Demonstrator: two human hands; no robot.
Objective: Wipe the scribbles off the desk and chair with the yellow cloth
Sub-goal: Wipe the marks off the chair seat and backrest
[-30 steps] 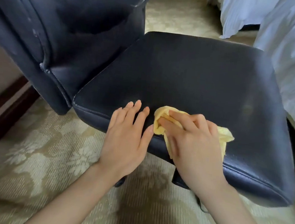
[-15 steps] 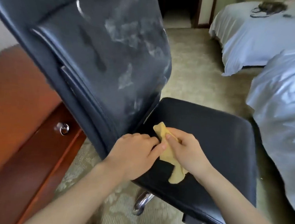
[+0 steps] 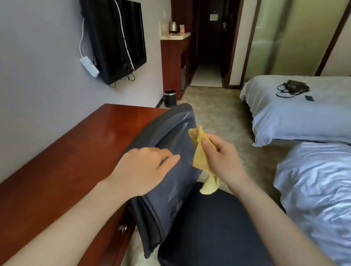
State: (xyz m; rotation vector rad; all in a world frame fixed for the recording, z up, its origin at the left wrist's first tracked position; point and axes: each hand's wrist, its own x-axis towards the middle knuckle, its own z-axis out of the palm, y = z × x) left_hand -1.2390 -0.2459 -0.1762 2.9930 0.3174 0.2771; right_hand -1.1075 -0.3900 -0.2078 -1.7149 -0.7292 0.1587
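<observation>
In the head view, the right hand (image 3: 223, 160) pinches the crumpled yellow cloth (image 3: 200, 156) between thumb and fingers. It is just right of the dark blue-grey leather chair backrest (image 3: 165, 195), whose pale smears (probably the scribbles) follow its long axis, up and away from the seat. The left hand (image 3: 143, 170), fingers loose and holding nothing, lies over the backrest; I cannot tell whether it touches. The glossy red-brown wooden desk (image 3: 73, 155) crowds the left, so open room lies right, over the pale carpet (image 3: 220, 115).
</observation>
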